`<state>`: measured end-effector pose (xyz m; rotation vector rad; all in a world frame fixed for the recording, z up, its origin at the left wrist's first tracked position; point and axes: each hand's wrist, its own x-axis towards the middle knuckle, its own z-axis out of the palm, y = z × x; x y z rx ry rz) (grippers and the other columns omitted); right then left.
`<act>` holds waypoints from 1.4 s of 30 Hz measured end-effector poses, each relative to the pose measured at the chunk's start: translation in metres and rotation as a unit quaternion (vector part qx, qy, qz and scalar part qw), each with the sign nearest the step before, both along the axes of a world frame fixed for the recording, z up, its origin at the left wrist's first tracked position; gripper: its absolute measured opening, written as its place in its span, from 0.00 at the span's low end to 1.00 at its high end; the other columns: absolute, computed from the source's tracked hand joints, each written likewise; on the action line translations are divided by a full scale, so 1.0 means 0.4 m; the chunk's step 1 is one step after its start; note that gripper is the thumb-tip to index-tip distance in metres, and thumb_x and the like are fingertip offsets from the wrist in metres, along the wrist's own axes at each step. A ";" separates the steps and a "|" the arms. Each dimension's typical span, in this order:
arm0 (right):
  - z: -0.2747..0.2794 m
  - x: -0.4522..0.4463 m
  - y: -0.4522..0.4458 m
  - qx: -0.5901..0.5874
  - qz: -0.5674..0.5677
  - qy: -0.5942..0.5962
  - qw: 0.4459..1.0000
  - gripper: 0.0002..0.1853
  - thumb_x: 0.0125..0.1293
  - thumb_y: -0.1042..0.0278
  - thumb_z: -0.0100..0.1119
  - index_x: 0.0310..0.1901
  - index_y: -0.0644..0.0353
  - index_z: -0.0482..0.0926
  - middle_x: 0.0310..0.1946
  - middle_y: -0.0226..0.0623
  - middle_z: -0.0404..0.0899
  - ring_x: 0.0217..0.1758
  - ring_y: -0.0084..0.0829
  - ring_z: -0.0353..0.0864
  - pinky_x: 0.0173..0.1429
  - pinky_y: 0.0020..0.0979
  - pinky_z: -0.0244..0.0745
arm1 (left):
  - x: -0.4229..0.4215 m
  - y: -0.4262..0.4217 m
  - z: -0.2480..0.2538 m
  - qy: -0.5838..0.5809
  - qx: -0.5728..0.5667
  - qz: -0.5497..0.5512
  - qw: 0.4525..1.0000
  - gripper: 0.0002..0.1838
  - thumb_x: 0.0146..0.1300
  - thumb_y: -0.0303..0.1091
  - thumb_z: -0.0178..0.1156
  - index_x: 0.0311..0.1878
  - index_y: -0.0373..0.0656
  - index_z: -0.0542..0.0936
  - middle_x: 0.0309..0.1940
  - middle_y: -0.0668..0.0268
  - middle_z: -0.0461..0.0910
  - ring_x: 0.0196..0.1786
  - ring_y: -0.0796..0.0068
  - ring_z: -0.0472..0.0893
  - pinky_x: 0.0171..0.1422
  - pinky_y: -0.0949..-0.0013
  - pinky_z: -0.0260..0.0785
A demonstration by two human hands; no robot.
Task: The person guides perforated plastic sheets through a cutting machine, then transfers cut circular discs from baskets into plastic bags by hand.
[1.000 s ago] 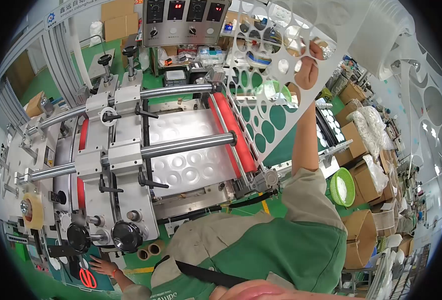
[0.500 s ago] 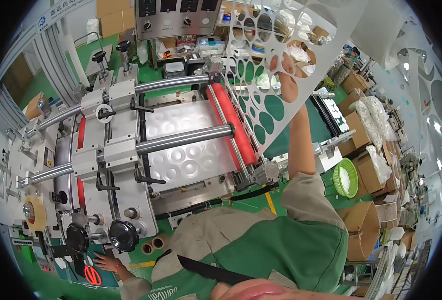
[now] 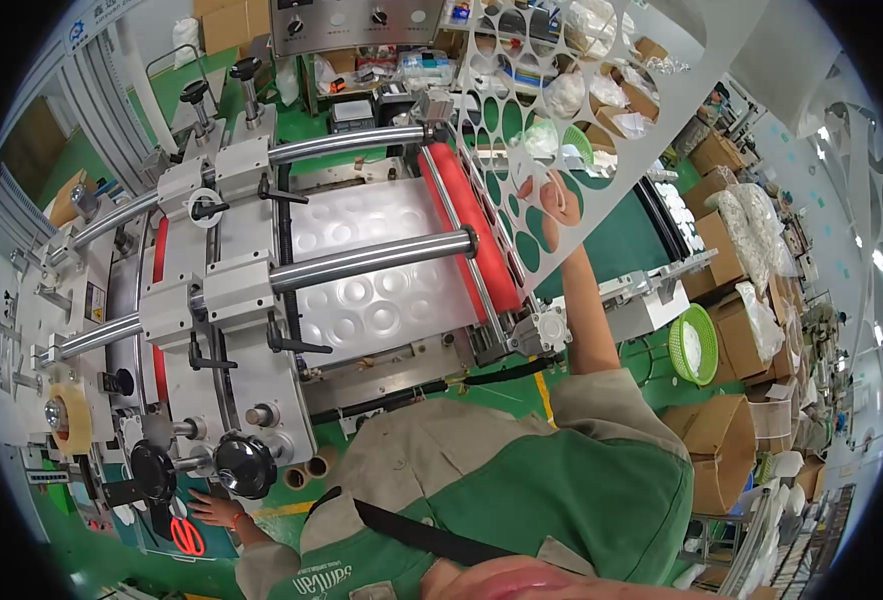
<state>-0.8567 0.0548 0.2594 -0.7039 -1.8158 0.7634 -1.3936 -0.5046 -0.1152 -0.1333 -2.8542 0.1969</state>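
Punched sheet, upper right: white plastic sheet with round holes (image 3: pixel 652 160) screens right hand (image 3: pixel 556 200); gaps only at holes.
Rod gap, centre: open from above between polished steel rods (image 3: pixel 372 261); red cylindrical roller (image 3: pixel 474 232) bars right side.
Lower left: round black knobs (image 3: pixel 245 465) above left hand (image 3: pixel 218 509); orange-handled scissors (image 3: pixel 188 538) beside.

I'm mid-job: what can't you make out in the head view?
Head view:
Right hand: partly hidden behind the perforated sheet; grip unclear.
Same sheet: cut off by the top edge.
Control panel: upper part cut off by top edge.
White contents of the green basket: too small to identify.
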 end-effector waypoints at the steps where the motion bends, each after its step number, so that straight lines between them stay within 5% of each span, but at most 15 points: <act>1: -0.008 -0.012 -0.001 0.040 -0.009 0.027 0.999 0.25 0.67 0.45 0.46 0.36 0.64 0.76 0.33 0.33 0.71 0.38 0.26 0.69 0.44 0.25 0.62 | 0.001 0.002 0.001 0.008 0.013 -0.004 1.000 0.49 0.53 0.28 0.59 0.72 0.63 0.41 0.72 0.57 0.44 0.71 0.48 0.52 0.71 0.49 0.49; 4: -0.038 0.026 0.009 0.030 -0.222 0.086 0.971 0.20 0.61 0.54 0.60 0.39 0.66 0.74 0.28 0.28 0.71 0.32 0.19 0.68 0.39 0.24 0.65 | -0.006 0.000 -0.007 0.014 -0.009 0.003 1.000 0.49 0.52 0.29 0.60 0.72 0.63 0.42 0.71 0.58 0.45 0.70 0.48 0.53 0.69 0.50 0.50; 5: -0.032 -0.004 -0.006 -0.027 -0.134 0.294 0.946 0.18 0.60 0.60 0.63 0.41 0.66 0.73 0.26 0.27 0.72 0.31 0.18 0.68 0.39 0.22 0.65 | -0.007 -0.003 -0.011 0.020 -0.013 0.001 1.000 0.49 0.52 0.29 0.60 0.72 0.63 0.42 0.71 0.58 0.45 0.70 0.48 0.52 0.70 0.50 0.50; 10: -0.093 0.052 0.019 -0.074 -0.290 0.060 0.952 0.16 0.59 0.55 0.63 0.28 0.62 0.76 0.21 0.25 0.69 0.23 0.15 0.62 0.27 0.21 0.57 | 0.007 0.009 0.017 -0.017 -0.015 0.011 1.000 0.49 0.52 0.29 0.60 0.72 0.64 0.41 0.72 0.58 0.45 0.70 0.48 0.53 0.71 0.49 0.49; 16: -0.101 0.031 -0.018 -0.127 -0.076 -0.039 0.988 0.12 0.67 0.65 0.48 0.30 0.62 0.76 0.27 0.27 0.69 0.26 0.16 0.63 0.33 0.21 0.59 | 0.017 0.019 0.039 -0.026 -0.019 0.016 0.999 0.49 0.52 0.31 0.61 0.72 0.64 0.42 0.71 0.58 0.46 0.70 0.50 0.54 0.70 0.50 0.51; 18: -0.148 0.031 0.011 0.036 -0.174 0.065 0.982 0.10 0.65 0.67 0.52 0.29 0.63 0.74 0.27 0.27 0.70 0.27 0.16 0.66 0.33 0.22 0.62 | 0.018 0.021 0.043 -0.025 -0.026 0.015 0.999 0.49 0.52 0.31 0.61 0.72 0.64 0.42 0.71 0.58 0.46 0.70 0.50 0.54 0.70 0.50 0.51; 19: -0.127 0.043 0.009 0.007 -0.345 -0.002 0.939 0.08 0.63 0.71 0.55 0.29 0.65 0.74 0.29 0.28 0.71 0.29 0.17 0.68 0.33 0.23 0.65 | 0.018 0.020 0.042 -0.018 -0.023 0.011 1.000 0.48 0.53 0.32 0.61 0.72 0.64 0.42 0.71 0.58 0.46 0.70 0.50 0.54 0.70 0.50 0.51; 20: -0.113 0.054 0.002 -0.067 -0.304 0.175 0.934 0.06 0.62 0.74 0.55 0.31 0.68 0.74 0.32 0.31 0.72 0.29 0.20 0.70 0.33 0.24 0.67 | 0.018 0.021 0.039 -0.014 -0.034 0.014 0.999 0.47 0.54 0.32 0.59 0.72 0.64 0.43 0.71 0.58 0.47 0.70 0.50 0.55 0.70 0.50 0.52; 23: -0.134 0.121 0.064 0.069 -0.412 -0.047 0.907 0.09 0.57 0.69 0.60 0.31 0.68 0.74 0.31 0.37 0.73 0.28 0.29 0.73 0.35 0.29 0.69 | 0.003 0.010 0.016 0.022 -0.057 0.007 0.998 0.45 0.55 0.33 0.58 0.72 0.63 0.44 0.71 0.59 0.48 0.69 0.50 0.57 0.70 0.52 0.52; 25: -0.183 0.166 0.090 0.001 -0.305 -0.333 0.892 0.21 0.53 0.51 0.64 0.36 0.64 0.76 0.29 0.42 0.75 0.32 0.38 0.76 0.36 0.38 0.71 | 0.006 0.009 0.016 0.014 -0.060 0.012 0.998 0.45 0.55 0.33 0.58 0.72 0.63 0.45 0.71 0.58 0.49 0.68 0.50 0.58 0.70 0.52 0.52; 28: -0.206 0.211 0.110 -0.099 -0.067 -0.556 0.823 0.32 0.38 0.49 0.73 0.45 0.59 0.79 0.44 0.49 0.78 0.49 0.45 0.77 0.52 0.38 0.71 | 0.012 0.014 0.025 0.007 -0.047 0.006 0.999 0.47 0.52 0.27 0.57 0.72 0.62 0.44 0.71 0.58 0.48 0.69 0.49 0.57 0.70 0.52 0.52; 30: -0.216 0.235 0.134 -0.125 -0.061 -0.529 0.837 0.29 0.38 0.51 0.74 0.42 0.59 0.80 0.44 0.48 0.79 0.49 0.43 0.78 0.53 0.38 0.71 | 0.018 0.017 0.026 0.019 -0.036 0.000 0.999 0.49 0.50 0.25 0.57 0.72 0.62 0.42 0.71 0.57 0.47 0.69 0.49 0.55 0.70 0.52 0.51; 34: -0.100 0.162 0.107 -0.298 -0.176 -0.344 0.873 0.26 0.56 0.44 0.61 0.25 0.65 0.80 0.15 0.39 0.78 0.16 0.36 0.77 0.29 0.32 0.75 | 0.010 0.008 0.013 0.038 -0.022 -0.010 0.999 0.51 0.48 0.24 0.59 0.72 0.61 0.42 0.71 0.57 0.47 0.70 0.49 0.54 0.70 0.52 0.51; 39: -0.149 0.200 0.228 0.084 -0.310 -0.383 0.866 0.22 0.53 0.53 0.66 0.14 0.63 0.74 0.07 0.32 0.70 0.10 0.24 0.74 0.16 0.25 0.66 | 0.020 0.021 0.038 0.000 -0.036 0.009 0.999 0.52 0.47 0.24 0.60 0.72 0.62 0.42 0.71 0.58 0.47 0.70 0.50 0.54 0.70 0.52 0.51; 42: -0.034 0.092 0.154 -0.005 -0.281 -0.245 0.928 0.17 0.51 0.57 0.68 0.24 0.64 0.76 0.16 0.35 0.76 0.15 0.21 0.74 0.20 0.27 0.67 | 0.003 0.003 0.005 0.010 -0.047 0.008 0.999 0.53 0.46 0.25 0.60 0.72 0.63 0.42 0.71 0.58 0.46 0.70 0.50 0.54 0.70 0.54 0.51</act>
